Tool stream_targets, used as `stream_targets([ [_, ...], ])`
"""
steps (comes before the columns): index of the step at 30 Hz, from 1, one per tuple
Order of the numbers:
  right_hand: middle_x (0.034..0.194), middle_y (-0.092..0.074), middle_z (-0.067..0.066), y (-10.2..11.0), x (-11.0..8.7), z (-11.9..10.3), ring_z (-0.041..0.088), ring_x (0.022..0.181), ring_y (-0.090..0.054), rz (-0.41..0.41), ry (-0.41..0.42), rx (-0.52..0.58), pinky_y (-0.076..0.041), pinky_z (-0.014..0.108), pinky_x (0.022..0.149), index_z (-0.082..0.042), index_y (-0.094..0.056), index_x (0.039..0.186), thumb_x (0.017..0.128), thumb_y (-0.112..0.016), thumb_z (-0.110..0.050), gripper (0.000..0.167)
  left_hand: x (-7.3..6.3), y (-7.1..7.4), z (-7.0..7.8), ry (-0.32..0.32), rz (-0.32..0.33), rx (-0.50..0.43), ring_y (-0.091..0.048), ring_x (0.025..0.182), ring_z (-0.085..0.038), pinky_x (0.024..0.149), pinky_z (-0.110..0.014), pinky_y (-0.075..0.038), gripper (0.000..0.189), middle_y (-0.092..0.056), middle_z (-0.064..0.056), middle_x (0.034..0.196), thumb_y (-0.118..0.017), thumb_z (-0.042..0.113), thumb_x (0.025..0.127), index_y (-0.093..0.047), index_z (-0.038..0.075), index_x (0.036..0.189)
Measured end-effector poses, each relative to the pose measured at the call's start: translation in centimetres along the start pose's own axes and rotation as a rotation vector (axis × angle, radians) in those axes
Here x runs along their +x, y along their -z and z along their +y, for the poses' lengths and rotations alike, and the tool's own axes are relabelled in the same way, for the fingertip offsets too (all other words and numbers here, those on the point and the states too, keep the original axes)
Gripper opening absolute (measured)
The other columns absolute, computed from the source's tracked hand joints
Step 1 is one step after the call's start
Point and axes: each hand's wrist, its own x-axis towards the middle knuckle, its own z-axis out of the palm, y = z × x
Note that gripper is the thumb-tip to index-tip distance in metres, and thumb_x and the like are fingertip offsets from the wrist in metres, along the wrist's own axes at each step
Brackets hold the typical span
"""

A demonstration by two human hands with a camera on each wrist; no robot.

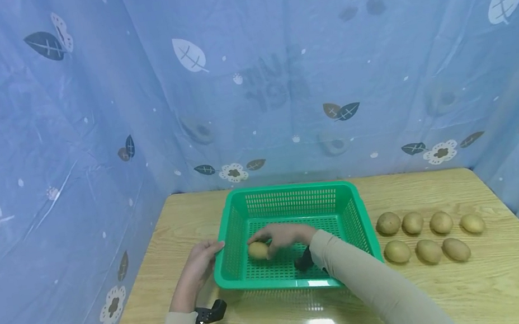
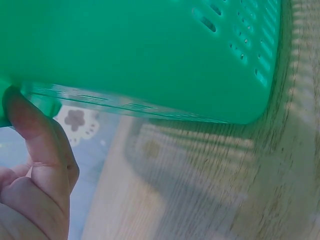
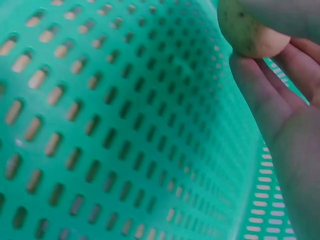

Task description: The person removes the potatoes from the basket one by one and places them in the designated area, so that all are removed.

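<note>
A green plastic basket (image 1: 304, 284) with slotted walls stands on the table. Inside it, toward its left side, is a yellowish-brown potato (image 1: 258, 250). My right hand (image 1: 281, 236) reaches down into the basket and grips that potato between thumb and fingers. The right wrist view shows the potato (image 3: 250, 32) held close to the slotted wall, part of it hidden by the thumb. At the basket's left rim, my left hand (image 1: 202, 261) holds on. From the left wrist, the fingers of that hand (image 2: 42, 160) are curled up at the rim.
Several potatoes (image 1: 429, 251) lie in two rows on the wooden table (image 1: 516, 268), right of the basket. A blue patterned curtain (image 1: 270, 69) hangs behind the table and along its sides. Each wrist wears a black camera mount (image 1: 211, 312).
</note>
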Motion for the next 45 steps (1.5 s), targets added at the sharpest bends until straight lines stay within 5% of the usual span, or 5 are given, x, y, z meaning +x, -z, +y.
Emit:
stream_targets([
  [14, 0.149, -0.039, 0.001, 3.3, -2.4, -0.6, 0.025, 0.137, -0.037, 0.067, 0.104, 0.263, -0.038, 0.044, 0.108, -0.017, -0.043, 0.143, 0.085, -0.07, -0.013, 0.064, 0.1, -0.1, 0.0, -0.007, 0.002, -0.003, -0.066, 0.088, -0.027, 0.079, -0.03, -0.055, 0.035, -0.065, -0.019, 0.097, -0.052, 0.02, 0.097, -0.058, -0.013, 0.105],
  [26, 0.144, -0.046, 0.001, 5.7, -5.8, -1.0, 0.024, 0.135, -0.04, 0.145, 0.138, 0.361, -0.044, 0.042, 0.102, -0.02, -0.045, 0.142, 0.086, -0.069, -0.013, 0.062, 0.1, -0.1, 0.0, 0.0, 0.012, -0.018, -0.065, 0.08, -0.016, 0.074, -0.026, -0.054, 0.032, -0.066, -0.009, 0.089, -0.052, 0.02, 0.097, -0.059, -0.011, 0.103],
  [39, 0.147, -0.042, 0.007, 7.8, -11.7, -0.6, 0.028, 0.132, -0.043, 0.291, 0.156, 0.396, -0.049, 0.041, 0.093, -0.02, -0.045, 0.141, 0.084, -0.071, -0.015, 0.063, 0.1, -0.2, 0.1, 0.003, 0.017, -0.012, -0.064, 0.08, -0.016, 0.078, -0.026, -0.053, 0.032, -0.066, -0.009, 0.088, -0.053, 0.019, 0.096, -0.059, -0.012, 0.103],
  [45, 0.145, -0.045, 0.007, 7.9, -14.8, 0.2, 0.026, 0.137, -0.037, 0.387, 0.15, 0.423, -0.047, 0.039, 0.098, -0.02, -0.046, 0.14, 0.082, -0.074, -0.018, 0.064, 0.0, -0.2, 0.2, 0.008, 0.024, 0.012, -0.065, 0.082, -0.017, 0.078, -0.027, -0.053, 0.033, -0.066, -0.011, 0.092, -0.052, 0.02, 0.096, -0.059, -0.01, 0.105],
])
